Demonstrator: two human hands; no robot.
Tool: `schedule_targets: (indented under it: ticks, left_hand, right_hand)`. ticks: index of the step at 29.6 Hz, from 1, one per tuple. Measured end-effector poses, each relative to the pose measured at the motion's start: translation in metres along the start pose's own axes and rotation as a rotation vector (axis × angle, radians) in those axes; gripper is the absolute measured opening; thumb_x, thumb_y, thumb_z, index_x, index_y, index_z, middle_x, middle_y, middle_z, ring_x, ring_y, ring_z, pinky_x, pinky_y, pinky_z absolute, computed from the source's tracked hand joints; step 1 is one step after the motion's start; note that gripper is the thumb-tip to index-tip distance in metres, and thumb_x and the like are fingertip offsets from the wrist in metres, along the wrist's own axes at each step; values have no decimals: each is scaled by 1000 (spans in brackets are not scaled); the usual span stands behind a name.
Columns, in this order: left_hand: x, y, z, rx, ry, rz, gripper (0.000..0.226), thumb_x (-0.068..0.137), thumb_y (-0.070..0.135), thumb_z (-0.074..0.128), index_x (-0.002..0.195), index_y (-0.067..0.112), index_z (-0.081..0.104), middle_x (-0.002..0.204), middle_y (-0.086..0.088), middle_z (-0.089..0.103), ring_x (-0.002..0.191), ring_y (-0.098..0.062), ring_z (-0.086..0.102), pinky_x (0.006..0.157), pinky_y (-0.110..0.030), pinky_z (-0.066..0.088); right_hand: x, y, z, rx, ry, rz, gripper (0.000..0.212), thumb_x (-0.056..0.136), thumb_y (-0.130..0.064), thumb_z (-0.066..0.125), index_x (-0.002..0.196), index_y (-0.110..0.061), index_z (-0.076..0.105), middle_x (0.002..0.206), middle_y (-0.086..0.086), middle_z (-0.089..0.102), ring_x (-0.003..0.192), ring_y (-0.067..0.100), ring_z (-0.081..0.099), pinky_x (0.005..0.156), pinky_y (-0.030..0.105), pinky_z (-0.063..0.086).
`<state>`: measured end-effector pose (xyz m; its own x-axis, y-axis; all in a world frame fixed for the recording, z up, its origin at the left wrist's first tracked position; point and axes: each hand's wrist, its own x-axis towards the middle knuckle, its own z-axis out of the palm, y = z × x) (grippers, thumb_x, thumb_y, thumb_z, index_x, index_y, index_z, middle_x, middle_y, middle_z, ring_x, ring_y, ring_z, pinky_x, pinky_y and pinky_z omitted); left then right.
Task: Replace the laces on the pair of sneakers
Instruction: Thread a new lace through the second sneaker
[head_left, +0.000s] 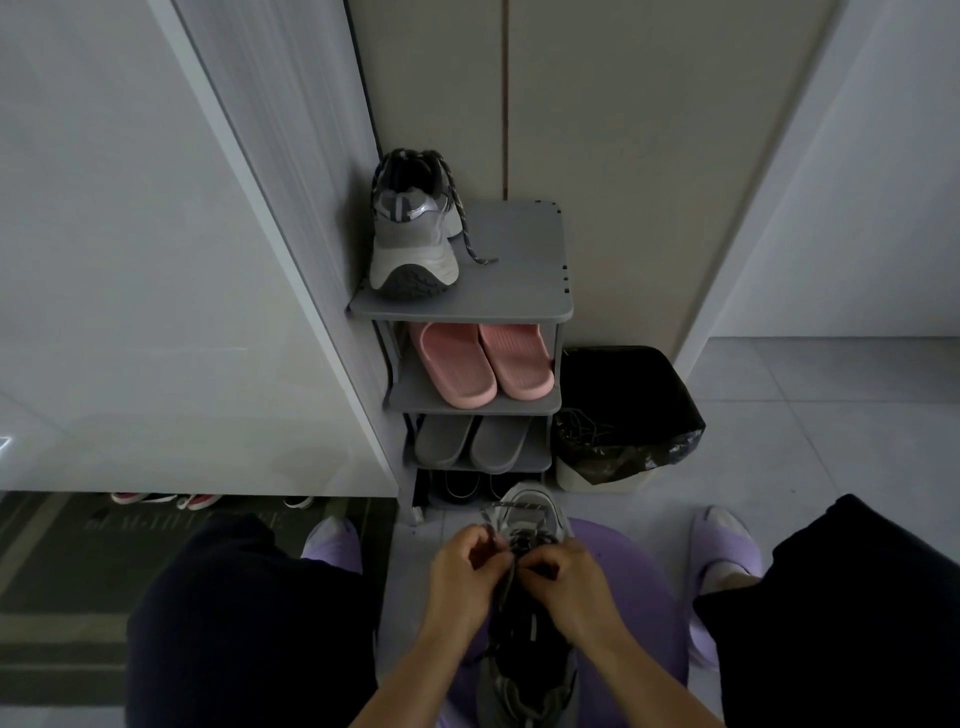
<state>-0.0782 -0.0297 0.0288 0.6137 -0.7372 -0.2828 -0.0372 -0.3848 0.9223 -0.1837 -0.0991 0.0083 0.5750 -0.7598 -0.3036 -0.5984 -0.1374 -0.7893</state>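
shoe (527, 512) on lap, toe pointing away | left hand (462, 569) fingers curled, pinching lace (505, 584) | right hand (566, 577) fingers curled on lace too, I think; it is dark | other shoe (413, 234) on top of rack (519, 296)
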Motion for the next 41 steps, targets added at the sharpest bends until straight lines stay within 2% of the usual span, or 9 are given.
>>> schedule_targets:
  ticks: [4, 10, 18, 21, 26, 30, 32, 36, 41]
  left_hand:
    - [-15, -5, 12, -179, -48, -98, 24, 87, 5, 57, 98, 26, 53, 96, 10, 60, 91, 0, 58, 70, -8, 47]
    - [-19, -1, 16, -265, 22, -119, 32, 80, -2, 62, 85, 29, 56, 83, 11, 65, 81, -7, 62, 65, -14, 46]
    - [-16, -11, 17, -358, 125, -231, 27, 78, -5, 62, 97, 14, 64, 97, -11, 69, 93, -26, 65, 88, -38, 52]
    - [-18, -9, 17, -522, 115, -256, 24, 81, -4, 61, 103, 6, 62, 95, -12, 69, 91, -26, 65, 79, -32, 52]
    - [-18, -13, 13, -502, 40, -236, 22, 84, 33, 61, 103, 24, 67, 106, -1, 70, 104, -17, 64, 99, -41, 47]
    - [-21, -4, 15, -340, -109, -147, 35, 81, 0, 61, 109, 20, 58, 99, 2, 69, 96, -12, 65, 83, -26, 51]
    - [-21, -6, 17, -195, -145, -87, 59, 71, 2, 62, 125, 20, 47, 114, -2, 61, 109, -17, 58, 93, -31, 48]
    - [-22, -7, 17, -195, -31, -129, 51, 78, -8, 51, 119, 22, 49, 112, 1, 61, 106, -16, 58, 84, -26, 48]
    - [-26, -9, 14, -462, 8, -215, 43, 85, -11, 47, 117, 16, 56, 112, 2, 64, 101, -11, 59, 76, -21, 46]
  right_hand:
    - [-6, -7, -2, 118, 22, 11, 21, 82, -15, 65, 67, -29, 60, 79, -5, 63, 69, -2, 59, 60, 10, 44]
    - [-9, -2, -11, 415, 104, 135, 16, 80, 1, 60, 67, -7, 58, 59, -1, 55, 56, 7, 50, 54, 18, 39]
    - [8, 59, -88, 826, 601, 513, 20, 87, -8, 48, 68, -3, 46, 60, 6, 33, 48, 18, 30, 51, 25, 26]
    - [7, 71, -71, 507, 312, 594, 23, 91, -15, 51, 71, -2, 50, 61, 7, 41, 53, 20, 37, 53, 27, 29]
    - [-1, 44, -35, -42, 254, 39, 35, 82, -6, 64, 116, -9, 55, 111, 3, 46, 93, 24, 56, 80, 19, 43]
    - [-2, 22, -23, -269, 62, -231, 25, 88, -15, 58, 112, -16, 62, 110, -6, 56, 98, 7, 58, 81, 7, 39]
    - [-2, 23, -22, -303, 114, -220, 17, 87, -16, 58, 103, -15, 65, 105, -2, 61, 91, 11, 62, 77, 18, 44]
    - [0, 29, -35, -180, 160, -213, 3, 79, -8, 68, 79, -12, 69, 74, -13, 55, 75, -15, 54, 66, 2, 37]
    - [1, 51, -80, -2, 291, 53, 33, 80, -1, 66, 59, -24, 54, 64, -4, 59, 62, 9, 53, 59, 14, 39]
